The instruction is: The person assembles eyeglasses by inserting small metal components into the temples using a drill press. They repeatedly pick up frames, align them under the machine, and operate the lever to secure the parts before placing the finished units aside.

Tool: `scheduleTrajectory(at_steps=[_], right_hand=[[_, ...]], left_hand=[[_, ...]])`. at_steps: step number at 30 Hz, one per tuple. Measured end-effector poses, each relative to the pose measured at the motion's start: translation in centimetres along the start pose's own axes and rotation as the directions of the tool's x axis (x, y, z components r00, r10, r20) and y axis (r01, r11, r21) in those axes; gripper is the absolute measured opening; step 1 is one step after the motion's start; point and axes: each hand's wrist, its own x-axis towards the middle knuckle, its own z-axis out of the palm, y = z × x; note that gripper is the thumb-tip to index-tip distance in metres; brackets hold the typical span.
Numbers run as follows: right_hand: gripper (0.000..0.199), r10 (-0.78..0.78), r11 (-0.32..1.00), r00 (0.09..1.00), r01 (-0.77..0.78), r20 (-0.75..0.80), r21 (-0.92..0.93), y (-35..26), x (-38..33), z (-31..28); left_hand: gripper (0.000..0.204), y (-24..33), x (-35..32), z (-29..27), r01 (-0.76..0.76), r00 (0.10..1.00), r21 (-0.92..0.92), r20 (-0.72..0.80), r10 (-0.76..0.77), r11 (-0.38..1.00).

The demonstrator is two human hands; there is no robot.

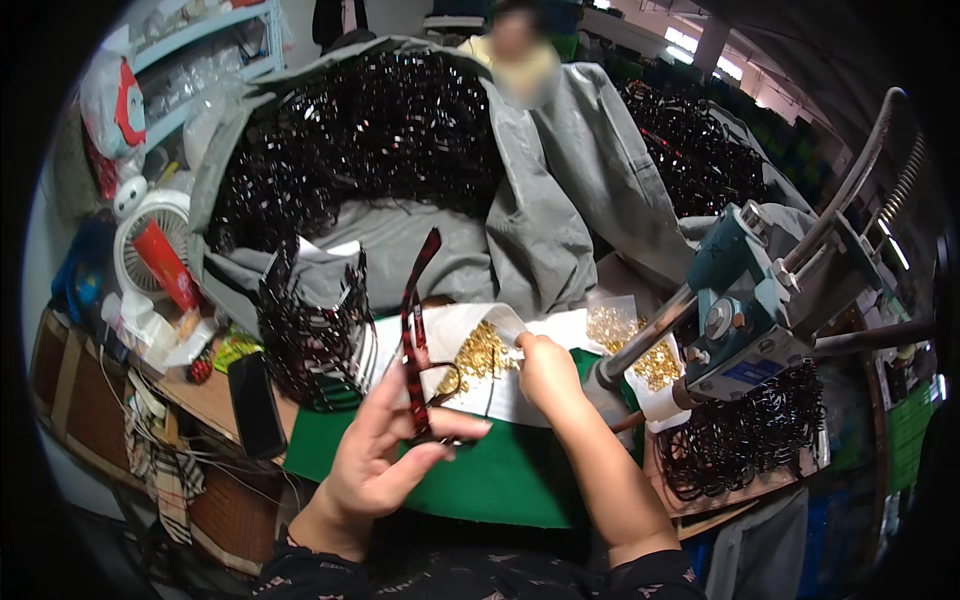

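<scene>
Upright in my left hand (370,465) is a dark red and black eyeglass frame (412,335), pinched low down between thumb and fingers, with one long temple pointing up. My right hand (553,382) reaches to the edge of a white sheet (505,318). Its fingers are closed together there; what they hold, if anything, is hidden. A pile of small gold metal pieces (482,350) lies on the sheet between my hands, partly behind the eyeglass frame. Under the sheet and my forearms spreads a green cloth (485,490).
A teal bench press (735,290) stands at right, beside more gold pieces (655,362) and stacked dark frames (745,440). Left are another frame stack (315,325), a black phone (256,405) and a white fan (150,245). Beyond, grey cloth (545,200) holds heaped frames (360,135); a person (522,75) is behind.
</scene>
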Motion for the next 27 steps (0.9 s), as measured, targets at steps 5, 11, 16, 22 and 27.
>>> scheduleTrajectory(at_steps=[5,11,16,22,27], right_hand=[[0.015,0.224,0.474,0.973,-0.161,0.059,0.866,-0.6,-5.4,-4.2],[0.018,0.218,0.113,0.974,0.042,-0.066,0.993,-1.4,-10.6,-7.2],[0.019,0.164,0.366,0.925,0.266,-0.343,0.892,-0.7,-11.7,-7.5],[0.021,-0.011,0.719,0.863,0.358,-0.506,0.596,-0.6,-12.0,-8.2],[0.024,-0.155,0.828,0.823,0.41,-0.547,0.382,-1.5,-11.9,-8.6]], left_hand=[[0.044,-3.5,1.2,3.3,0.105,0.994,0.259,-0.009,-0.106,0.96],[0.049,-5.1,1.6,6.5,0.279,0.958,0.099,0.034,-0.283,0.955],[0.049,-5.3,2.0,8.1,0.371,0.925,-0.025,0.096,-0.368,0.928],[0.049,-5.6,1.7,8.8,0.346,0.934,-0.009,0.097,-0.344,0.938],[0.05,-5.3,1.6,9.6,0.319,0.94,0.102,0.094,-0.328,0.942]])
